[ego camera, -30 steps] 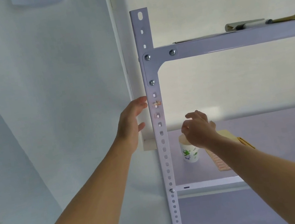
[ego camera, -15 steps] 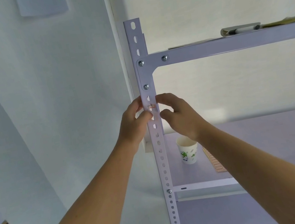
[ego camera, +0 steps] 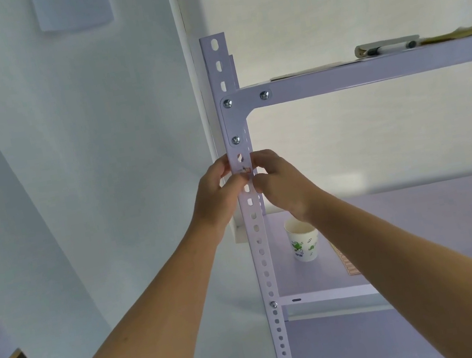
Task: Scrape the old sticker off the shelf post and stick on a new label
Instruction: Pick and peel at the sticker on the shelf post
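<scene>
Against white walls, a small orange sticker marks the post.

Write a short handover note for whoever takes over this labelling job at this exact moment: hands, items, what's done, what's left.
Left hand: grips the shelf post from its left edge, thumb on the front.
Right hand: pinches the post's right edge beside the old sticker; whether it has caught the sticker cannot be told.
Things: the sticker, a torn scrap, sits on the post between the hands. What looks like a label sheet lies on the shelf by the paper cup.
Done: nothing finished.
Left: clear the scrap, then stick on a new label.
</scene>
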